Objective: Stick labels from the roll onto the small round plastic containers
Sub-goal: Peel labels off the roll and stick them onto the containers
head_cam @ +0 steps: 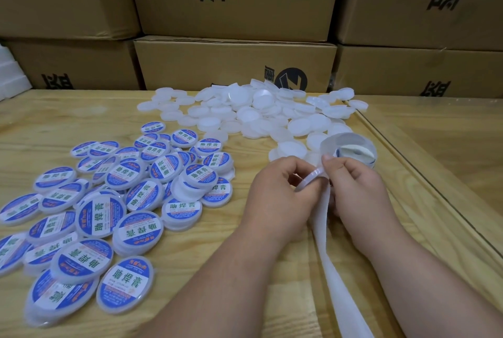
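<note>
Left hand (pixel 275 190), fingers curled, grips a small round container (pixel 311 178) held on edge. Right hand (pixel 353 188) pinches at the container's upper rim, thumb and forefinger closed; whether a label lies between them cannot be told. The roll (pixel 353 150) stands just behind the hands, its empty backing strip (pixel 334 269) trailing toward the viewer. Unlabelled containers (pixel 258 112) are heaped beyond; labelled ones (pixel 114 201) lie left on the table (pixel 54 120).
</note>
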Demonstrator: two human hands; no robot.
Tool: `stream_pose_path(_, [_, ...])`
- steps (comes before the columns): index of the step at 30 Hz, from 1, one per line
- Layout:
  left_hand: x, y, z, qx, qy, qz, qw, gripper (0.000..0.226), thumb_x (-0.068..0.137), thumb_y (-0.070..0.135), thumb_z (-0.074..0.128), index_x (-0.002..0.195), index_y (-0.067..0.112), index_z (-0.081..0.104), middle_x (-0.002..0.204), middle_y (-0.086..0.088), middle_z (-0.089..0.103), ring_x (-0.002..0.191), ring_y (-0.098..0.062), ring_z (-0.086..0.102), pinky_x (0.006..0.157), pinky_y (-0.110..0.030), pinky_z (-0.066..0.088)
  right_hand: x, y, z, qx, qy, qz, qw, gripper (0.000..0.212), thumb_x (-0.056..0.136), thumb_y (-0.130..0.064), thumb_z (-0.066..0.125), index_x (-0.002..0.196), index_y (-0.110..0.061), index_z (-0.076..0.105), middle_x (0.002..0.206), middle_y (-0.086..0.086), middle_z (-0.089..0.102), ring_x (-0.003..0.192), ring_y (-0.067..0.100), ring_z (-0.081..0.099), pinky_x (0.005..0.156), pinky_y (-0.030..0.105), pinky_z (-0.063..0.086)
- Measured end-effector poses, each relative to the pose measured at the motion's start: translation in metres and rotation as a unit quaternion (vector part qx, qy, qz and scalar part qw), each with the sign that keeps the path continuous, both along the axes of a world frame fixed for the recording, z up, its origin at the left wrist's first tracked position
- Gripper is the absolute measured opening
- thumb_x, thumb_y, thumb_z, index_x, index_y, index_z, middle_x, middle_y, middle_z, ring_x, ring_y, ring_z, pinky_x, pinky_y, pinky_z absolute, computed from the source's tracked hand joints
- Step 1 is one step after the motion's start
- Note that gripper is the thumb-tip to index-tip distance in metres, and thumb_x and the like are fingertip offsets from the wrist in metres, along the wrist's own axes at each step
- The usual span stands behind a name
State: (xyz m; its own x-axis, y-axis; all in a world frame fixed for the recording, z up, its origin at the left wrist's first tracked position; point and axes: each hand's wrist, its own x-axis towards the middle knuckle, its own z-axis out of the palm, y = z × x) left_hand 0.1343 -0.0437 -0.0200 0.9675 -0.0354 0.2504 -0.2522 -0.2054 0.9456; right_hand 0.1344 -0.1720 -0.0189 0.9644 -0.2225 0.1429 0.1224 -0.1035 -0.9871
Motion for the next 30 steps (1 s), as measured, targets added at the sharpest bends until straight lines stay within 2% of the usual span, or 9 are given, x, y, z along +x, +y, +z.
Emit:
stream_pose_path(3, [-0.0011,0.0003,0.0007,0.003,-0.002,0.000,1.000,0.009,0.082,0.029,0.077,0.078,0.029,0.069,0.080,0.010,0.072,0.064,-0.001,0.065,0.054,-0.013,0.047,0.0006,-0.0016,-0.0008,-0.015,0.012,-0.011,1.000,0.041,0.099,-0.033,0.059,0.059,-0.025,0.067,0.049,-0.011,0.053,0.046,0.005,0.049,0.048,0.018,0.039])
stream_pose_path(8, [-0.0002,0.0003,-0.0002,0.005,-0.010,-0.007,1.000,0.009,0.082,0.029,0.076,0.078,0.031,0.067,0.075,0.013,0.072,0.062,-0.001,0.065,0.054,-0.018,0.051,0.0015,-0.0044,-0.0007,-0.045,0.027,-0.037,0.998,0.027,0.090,-0.026,0.059,0.077,-0.005,0.069,0.060,0.015,0.057,0.055,0.021,0.049,0.056,0.036,0.041])
stream_pose_path(11, [0.0003,-0.0010,-0.0016,0.001,-0.021,0.003,1.000,0.006,0.080,0.034,0.071,0.083,0.031,0.067,0.081,0.014,0.073,0.071,-0.003,0.067,0.064,-0.027,0.057,0.0015,-0.0042,-0.0009,-0.054,0.023,-0.037,0.998,0.028,0.092,-0.022,0.057,0.078,0.001,0.064,0.058,0.018,0.055,0.052,0.021,0.048,0.054,0.037,0.041])
stream_pose_path(14, [0.0007,-0.0018,-0.0009,-0.015,-0.021,0.016,1.000,0.011,0.077,0.035,0.064,0.087,0.030,0.064,0.099,0.022,0.070,0.094,0.003,0.066,0.082,-0.026,0.055,0.0014,-0.0036,-0.0031,-0.083,0.003,-0.031,0.996,0.036,0.098,-0.026,0.054,0.081,0.006,0.057,0.061,0.008,0.046,0.058,0.018,0.042,0.056,0.034,0.036])
stream_pose_path(16, [0.0000,-0.0008,0.0013,-0.032,-0.012,0.038,0.999,0.012,0.075,0.037,0.059,0.085,0.031,0.061,0.110,0.027,0.066,0.104,0.009,0.060,0.087,-0.019,0.050,0.0015,-0.0025,-0.0042,-0.095,-0.009,-0.036,0.995,0.035,0.101,-0.027,0.050,0.077,-0.002,0.056,0.057,-0.003,0.046,0.055,0.011,0.041,0.052,0.028,0.036])
stream_pose_path(20, [-0.0004,0.0021,0.0025,-0.089,0.000,0.069,0.994,0.004,0.078,0.032,0.055,0.082,0.032,0.055,0.109,0.034,0.067,0.094,0.013,0.062,0.065,-0.004,0.042,0.0016,0.0006,-0.0033,-0.100,-0.034,-0.038,0.994,0.032,0.103,-0.025,0.048,0.073,-0.019,0.058,0.050,-0.017,0.046,0.048,0.000,0.041,0.046,0.012,0.034])
stream_pose_path(23, [0.0016,0.0011,-0.0002,-0.104,-0.009,0.049,0.993,0.018,0.083,0.020,0.058,0.076,0.035,0.050,0.106,0.025,0.072,0.096,0.009,0.065,0.067,-0.008,0.046,0.0018,0.0007,-0.0034,-0.089,-0.040,-0.030,0.995,0.033,0.103,-0.022,0.050,0.070,-0.019,0.057,0.049,-0.018,0.044,0.047,0.001,0.039,0.046,0.015,0.035])
stream_pose_path(27, [0.0033,-0.0020,-0.0052,-0.046,-0.028,0.022,0.998,0.011,0.073,0.018,0.055,0.074,0.028,0.050,0.097,0.018,0.074,0.091,-0.002,0.070,0.077,-0.031,0.058,-0.0029,0.0024,-0.0004,-0.017,-0.036,0.022,0.999,0.037,0.101,-0.024,0.054,0.067,-0.023,0.066,0.053,-0.011,0.053,0.049,0.007,0.046,0.048,0.022,0.039])
stream_pose_path(30, [0.0025,-0.0041,-0.0065,-0.029,-0.053,-0.007,0.998,0.015,0.076,0.017,0.060,0.073,0.027,0.048,0.094,0.020,0.074,0.085,0.001,0.069,0.072,-0.018,0.054,-0.0078,0.0044,0.0056,0.025,-0.053,0.045,0.997,0.031,0.091,-0.043,0.061,0.066,-0.027,0.069,0.054,-0.003,0.060,0.052,0.006,0.055,0.048,0.020,0.044])
